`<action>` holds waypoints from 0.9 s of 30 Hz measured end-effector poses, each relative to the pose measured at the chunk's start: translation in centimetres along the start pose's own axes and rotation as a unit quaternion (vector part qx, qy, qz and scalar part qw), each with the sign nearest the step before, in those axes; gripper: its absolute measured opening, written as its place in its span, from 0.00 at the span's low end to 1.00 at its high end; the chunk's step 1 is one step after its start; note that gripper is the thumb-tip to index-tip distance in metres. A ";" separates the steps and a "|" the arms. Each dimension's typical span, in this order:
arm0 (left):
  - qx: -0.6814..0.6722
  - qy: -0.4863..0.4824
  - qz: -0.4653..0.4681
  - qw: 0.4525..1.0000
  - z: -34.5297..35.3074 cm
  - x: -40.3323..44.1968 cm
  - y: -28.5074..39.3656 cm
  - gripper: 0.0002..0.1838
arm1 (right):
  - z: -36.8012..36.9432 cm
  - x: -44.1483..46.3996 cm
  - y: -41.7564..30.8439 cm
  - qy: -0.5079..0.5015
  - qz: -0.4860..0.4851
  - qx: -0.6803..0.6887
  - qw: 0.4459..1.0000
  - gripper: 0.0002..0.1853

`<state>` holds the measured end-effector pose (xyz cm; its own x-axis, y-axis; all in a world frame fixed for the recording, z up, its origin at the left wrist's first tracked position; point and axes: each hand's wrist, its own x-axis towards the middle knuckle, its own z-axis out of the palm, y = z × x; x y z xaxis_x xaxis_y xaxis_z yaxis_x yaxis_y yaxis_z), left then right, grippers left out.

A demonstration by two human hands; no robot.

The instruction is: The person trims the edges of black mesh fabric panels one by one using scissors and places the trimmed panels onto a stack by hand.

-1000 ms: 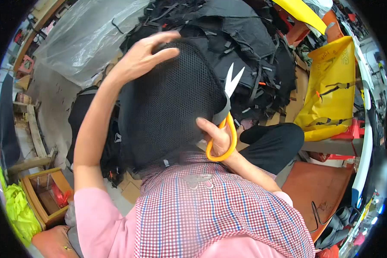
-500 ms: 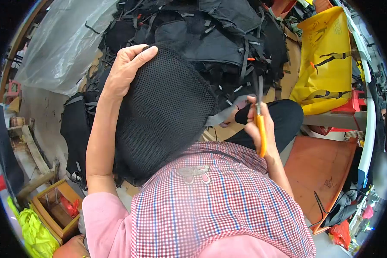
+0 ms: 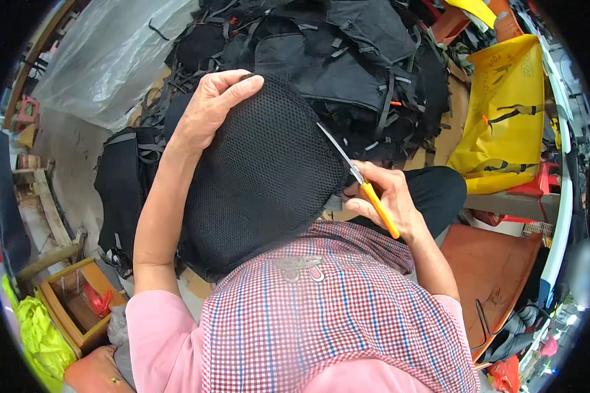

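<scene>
My left hand [image 3: 217,105] pinches the top edge of a black mesh piece [image 3: 262,164], which rests against my lap and the checked apron [image 3: 334,295]. On the right, my right hand [image 3: 387,200] is wrapped round yellow-handled scissors [image 3: 375,203]. Their blades point up and left and lie along the right edge of the mesh. Whether the blades are parted is hard to see. Beyond the mesh is a large heap of black bags [image 3: 334,65] with straps.
Clear plastic sheeting [image 3: 118,59] lies at the upper left. A yellow bag [image 3: 505,124] hangs at the right, above a brown board [image 3: 488,275]. At the lower left are a wooden box [image 3: 78,301] and bright green fabric [image 3: 42,334].
My right hand first moved away from the mesh with the scissors, then came back to its right edge. My left hand, open earlier, has closed on the mesh's top edge.
</scene>
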<state>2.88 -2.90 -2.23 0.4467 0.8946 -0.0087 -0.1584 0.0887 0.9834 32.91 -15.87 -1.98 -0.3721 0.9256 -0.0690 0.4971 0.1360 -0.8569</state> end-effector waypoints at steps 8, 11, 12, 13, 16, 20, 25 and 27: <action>0.081 -0.016 -0.029 0.996 1.5 -0.2 0.8 0.06 | 0.2 0.2 -0.3 -0.007 -0.014 -0.008 1.000 0.30; 0.096 -0.010 -0.025 0.995 1.9 -0.5 1.5 0.05 | 0.0 0.2 0.0 -0.031 0.020 0.021 0.999 0.30; 0.106 -0.010 -0.021 0.994 1.9 -0.6 1.5 0.05 | 0.1 0.1 0.3 -0.031 0.014 0.027 0.999 0.30; 0.115 -0.009 -0.016 0.993 2.0 -0.6 1.5 0.05 | 0.1 0.1 0.5 -0.031 0.007 0.032 0.999 0.30; 0.108 -0.007 -0.017 0.994 2.5 -0.9 1.9 0.05 | 0.5 0.5 0.1 -0.002 -0.035 0.023 0.999 0.29; 0.105 -0.003 -0.018 0.994 2.5 -1.0 1.9 0.05 | -0.1 0.4 -0.3 -0.046 0.028 0.044 0.998 0.31; 0.126 0.019 -0.025 0.992 2.3 -1.2 1.9 0.05 | -0.2 0.4 0.5 -0.047 -0.018 -0.026 0.998 0.37; 0.138 0.020 -0.023 0.990 2.2 -1.2 1.9 0.06 | 0.0 0.3 0.7 -0.032 -0.030 -0.028 0.999 0.38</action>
<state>4.01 -4.74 0.04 0.4111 0.9098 -0.0573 0.1116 0.0121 0.9937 33.18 -15.52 -2.59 -0.4517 0.8906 -0.0528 0.5147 0.2118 -0.8308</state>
